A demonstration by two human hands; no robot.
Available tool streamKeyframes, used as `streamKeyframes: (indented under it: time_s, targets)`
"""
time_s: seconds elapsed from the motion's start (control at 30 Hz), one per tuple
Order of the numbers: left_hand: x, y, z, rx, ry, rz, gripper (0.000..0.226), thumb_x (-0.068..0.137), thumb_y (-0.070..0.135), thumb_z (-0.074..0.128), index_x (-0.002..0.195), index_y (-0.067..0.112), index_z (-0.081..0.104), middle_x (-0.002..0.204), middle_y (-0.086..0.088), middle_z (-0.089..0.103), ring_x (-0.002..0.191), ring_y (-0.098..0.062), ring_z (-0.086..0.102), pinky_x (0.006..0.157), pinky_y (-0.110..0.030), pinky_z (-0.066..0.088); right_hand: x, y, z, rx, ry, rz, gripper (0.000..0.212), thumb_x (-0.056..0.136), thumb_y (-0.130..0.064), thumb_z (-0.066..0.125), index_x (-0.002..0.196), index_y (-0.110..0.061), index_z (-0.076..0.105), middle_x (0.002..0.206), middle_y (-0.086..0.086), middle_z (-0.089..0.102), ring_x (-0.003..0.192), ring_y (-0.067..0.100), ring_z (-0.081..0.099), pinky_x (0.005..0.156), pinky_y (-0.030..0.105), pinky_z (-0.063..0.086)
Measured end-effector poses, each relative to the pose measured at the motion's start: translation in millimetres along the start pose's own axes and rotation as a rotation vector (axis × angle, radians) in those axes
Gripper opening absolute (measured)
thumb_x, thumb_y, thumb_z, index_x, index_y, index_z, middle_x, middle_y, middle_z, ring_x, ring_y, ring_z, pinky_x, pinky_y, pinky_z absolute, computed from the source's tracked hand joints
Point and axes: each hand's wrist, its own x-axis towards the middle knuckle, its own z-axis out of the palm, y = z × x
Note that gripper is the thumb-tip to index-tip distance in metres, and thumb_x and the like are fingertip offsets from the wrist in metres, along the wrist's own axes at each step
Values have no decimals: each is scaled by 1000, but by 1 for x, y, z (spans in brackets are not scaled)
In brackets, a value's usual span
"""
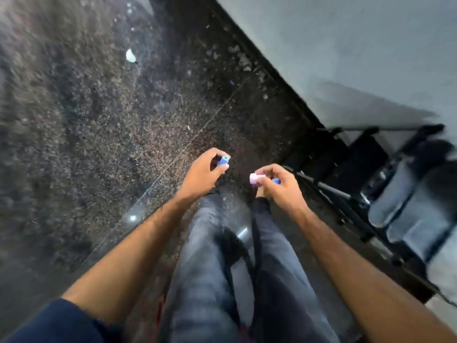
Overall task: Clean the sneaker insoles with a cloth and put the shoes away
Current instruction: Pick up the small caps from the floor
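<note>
Speckled dark stone floor (103, 134) fills most of what I see, running up to a pale wall (346, 45) along a black skirting edge. To my right stands a black shoe rack (366, 174), blurred, with what I take to be a pair of grey shoes (405, 201) resting on it; the blur keeps me from telling whether these are the sneakers. My legs in grey jeans (202, 256) point down the middle. A small pale scrap (130, 56) lies far off on the floor. My left hand (201, 173) is closed around a small blue cap-like piece (223, 160), pinched between thumb and fingertips. My right hand (282, 185) grips a small tube, white end (256, 179) outward, blue showing behind the fingers. No cloth and no insole shows anywhere. I judge I am between steps, with a small container uncapped, perhaps a cleaner, though I cannot read it. Next calls for recapping or setting it down, freeing both hands, then turning to the rack for the shoes
</note>
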Motion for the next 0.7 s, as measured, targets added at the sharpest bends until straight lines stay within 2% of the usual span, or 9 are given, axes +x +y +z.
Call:
streamKeyframes:
  time_s: [0.07, 0.1, 0.17, 0.2, 0.33, 0.4, 0.5, 0.67, 0.7]
  targets:
    - [-25, 37, -13, 44, -56, 64, 17, 92, 9, 68, 109, 13, 66, 100, 4, 69, 86, 1, 60, 84, -15, 46, -37, -18, -21, 35, 56, -45, 23, 77, -43, 74, 92, -26, 75, 88, 1, 78, 86, 31, 70, 85, 50, 56]
    - [-34, 54, -17, 62, -79, 93, 16, 92, 9, 69, 108, 13, 66, 100, 2, 69, 86, -2, 61, 83, -15, 46, -52, -25, -31, 45, 95, -74, 21, 79, -42, 74, 93, -26, 76, 86, -2, 77, 79, 24, 67, 81, 44, 55]
    - [-53, 86, -18, 87, -124, 147, 16, 91, 7, 70, 105, 15, 66, 99, -3, 71, 85, -4, 61, 82, -17, 47, -85, -36, -51, 63, 159, -131, 11, 85, -30, 77, 94, -23, 77, 79, -9, 73, 65, 1, 53, 67, 23, 46]
    - [-61, 101, -15, 95, -148, 165, 17, 90, 7, 71, 104, 17, 67, 99, -4, 71, 86, -3, 61, 82, -18, 47, -100, -41, -61, 77, 184, -158, 9, 87, -24, 78, 95, -21, 76, 78, -7, 72, 63, -2, 49, 64, 17, 41]
    - [-86, 160, 11, 131, -298, 213, 18, 90, 8, 72, 103, 19, 66, 97, 3, 70, 87, -4, 63, 85, -22, 49, -163, -36, -95, 158, 288, -214, 13, 87, -19, 81, 98, -14, 74, 88, 3, 77, 61, -6, 53, 64, 7, 39]
    - [-98, 189, 34, 180, -377, 275, 19, 90, 9, 73, 102, 21, 66, 97, 7, 70, 88, -2, 64, 85, -21, 50, -192, -21, -109, 189, 356, -226, 12, 88, -21, 81, 97, -15, 75, 89, 3, 77, 66, -6, 57, 68, 11, 44]
    - [-120, 226, 80, 245, -470, 365, 17, 90, 10, 72, 102, 20, 67, 95, 8, 70, 85, -1, 64, 83, -21, 51, -232, 18, -131, 272, 456, -235, 12, 87, -27, 82, 96, -21, 75, 89, -1, 78, 79, 6, 66, 79, 31, 53]
    - [-175, 262, 171, 398, -625, 500, 15, 92, 17, 73, 100, 27, 65, 94, 9, 70, 79, 4, 63, 76, -15, 49, -311, 103, -163, 415, 637, -248, 17, 82, -27, 85, 96, -24, 76, 90, -5, 79, 84, 10, 71, 86, 40, 56]
    - [-190, 266, 191, 423, -659, 517, 14, 92, 18, 73, 100, 27, 66, 94, 9, 71, 80, 3, 64, 76, -16, 50, -329, 124, -167, 450, 672, -245, 19, 81, -30, 86, 96, -26, 76, 91, -4, 79, 85, 15, 72, 87, 43, 56]
